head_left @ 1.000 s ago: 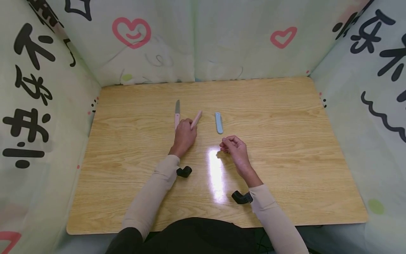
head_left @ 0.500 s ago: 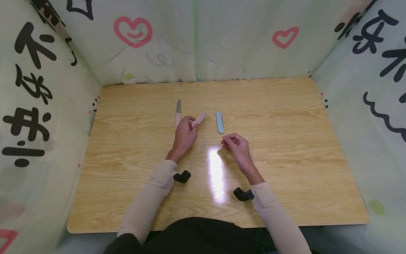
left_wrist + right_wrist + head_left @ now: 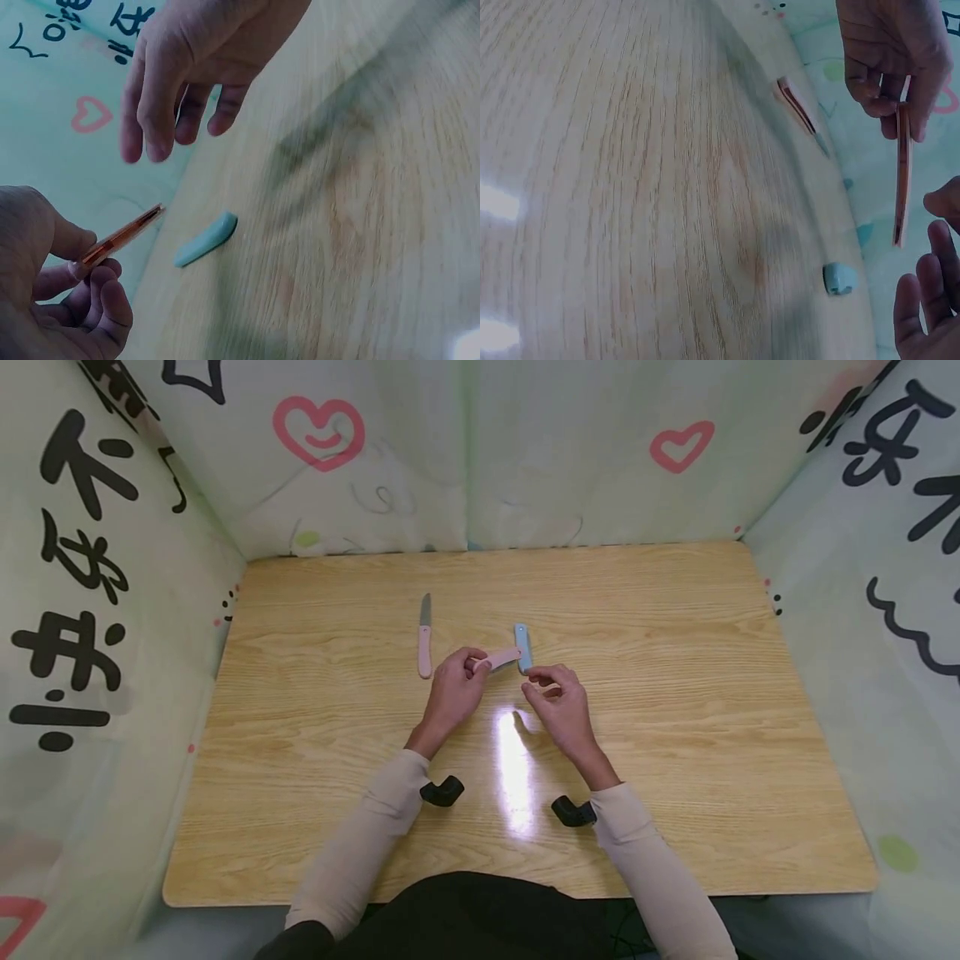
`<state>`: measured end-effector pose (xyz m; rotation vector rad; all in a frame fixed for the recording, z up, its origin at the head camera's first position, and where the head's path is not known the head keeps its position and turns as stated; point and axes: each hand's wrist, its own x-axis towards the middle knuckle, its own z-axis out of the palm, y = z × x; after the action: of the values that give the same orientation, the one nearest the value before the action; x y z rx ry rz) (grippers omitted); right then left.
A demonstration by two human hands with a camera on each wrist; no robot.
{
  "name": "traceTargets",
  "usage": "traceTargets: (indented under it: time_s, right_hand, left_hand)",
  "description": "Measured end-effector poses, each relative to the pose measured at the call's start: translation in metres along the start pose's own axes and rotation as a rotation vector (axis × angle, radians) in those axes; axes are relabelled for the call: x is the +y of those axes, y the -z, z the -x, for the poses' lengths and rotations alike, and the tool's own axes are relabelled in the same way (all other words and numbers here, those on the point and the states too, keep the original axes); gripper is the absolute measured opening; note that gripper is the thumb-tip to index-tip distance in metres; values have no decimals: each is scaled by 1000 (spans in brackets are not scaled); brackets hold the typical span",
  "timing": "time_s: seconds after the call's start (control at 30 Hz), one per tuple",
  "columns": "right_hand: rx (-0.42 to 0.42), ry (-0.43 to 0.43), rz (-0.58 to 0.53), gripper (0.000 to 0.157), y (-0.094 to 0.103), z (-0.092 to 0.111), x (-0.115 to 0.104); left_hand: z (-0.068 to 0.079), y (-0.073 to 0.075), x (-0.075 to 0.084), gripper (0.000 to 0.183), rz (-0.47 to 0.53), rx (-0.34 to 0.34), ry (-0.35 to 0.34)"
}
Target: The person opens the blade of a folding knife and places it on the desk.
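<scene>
My left hand (image 3: 456,687) pinches a pink folding knife (image 3: 502,657) by one end between thumb and fingers, off the table. Its blade appears folded into the handle, whose slot shows in the right wrist view along the knife (image 3: 903,180). The free end points toward my right hand (image 3: 558,706), which hovers beside it, thumb apart from its bent, relaxed fingers, holding nothing. Below lies a light blue folded knife (image 3: 208,240), partly overlapped by the pink one in the head view. A second pink folding knife (image 3: 425,643) lies left with its blade out, tip pointing away.
The wooden table (image 3: 675,710) is enclosed by pale cloth walls (image 3: 555,460) with drawn hearts and writing. Black wrist cameras (image 3: 442,792) are worn on both forearms. A bright light reflection lies on the tabletop between the arms.
My left hand has moved right and slightly nearer me with the pink knife, away from the unfolded one and across the blue one. My right hand's thumb has parted from its fingers.
</scene>
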<state>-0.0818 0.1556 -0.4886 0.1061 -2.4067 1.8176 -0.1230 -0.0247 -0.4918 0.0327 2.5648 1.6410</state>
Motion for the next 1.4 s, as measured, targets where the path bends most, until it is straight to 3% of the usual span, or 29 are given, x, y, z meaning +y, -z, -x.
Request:
traceTargets:
  time_s: [0.17, 0.37, 0.53, 0.73, 0.93, 1.2, 1.4]
  right_hand:
    - [4, 112, 94, 22, -3, -2, 27]
    - [8, 306, 209, 23, -6, -3, 27]
    - [4, 384, 219, 19, -7, -3, 26]
    - [26, 395, 129, 18, -6, -2, 27]
    - [36, 329, 52, 17, -6, 0, 23]
    - [37, 339, 64, 10, -3, 5, -10]
    - [37, 351, 57, 9, -3, 5, -14]
  left_hand:
    - [7, -2, 7, 21, -1, -70, 0]
    - [10, 1, 14, 21, 20, -146, -50]
    - [9, 3, 14, 20, 110, -196, -66]
    - [7, 4, 15, 22, 233, -274, -54]
    - [6, 3, 14, 23, 305, -338, -48]
    - [6, 3, 11, 19, 249, -380, -110]
    - [6, 4, 11, 18, 241, -355, -130]
